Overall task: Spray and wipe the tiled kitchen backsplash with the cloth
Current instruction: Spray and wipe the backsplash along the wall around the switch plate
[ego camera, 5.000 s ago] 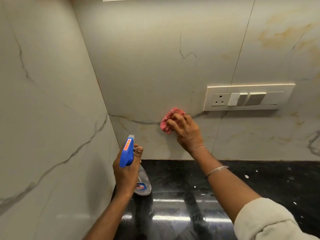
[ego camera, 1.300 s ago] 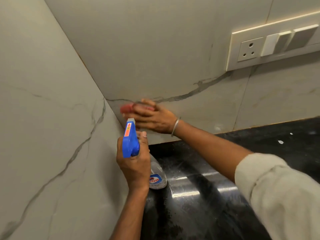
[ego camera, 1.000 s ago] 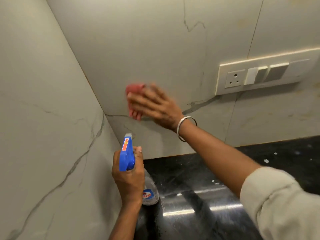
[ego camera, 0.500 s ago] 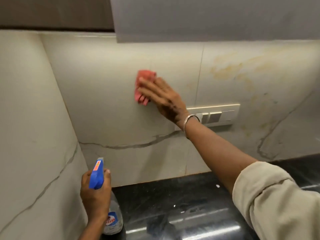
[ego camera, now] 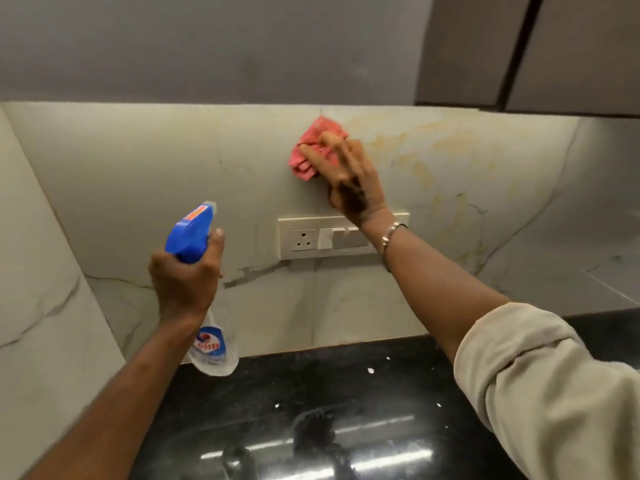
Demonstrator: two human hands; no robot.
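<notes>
Marbled tiles of the backsplash (ego camera: 145, 174) fill the far wall above a black table (ego camera: 346, 393). Right hand (ego camera: 353, 183) presses the pink cloth (ego camera: 311, 154) flat against the tiles above the switch plate (ego camera: 301, 239), its grip clamped on the cloth. Left hand (ego camera: 185, 275), nearer and lower left, has its grip closed around the spray bottle (ego camera: 204, 289).

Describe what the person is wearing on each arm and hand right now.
The right arm has a loose cream sleeve pushed up past the elbow and a thin metal bangle at the wrist. The left arm is bare as far as the view shows. No gloves or rings are visible.
</notes>
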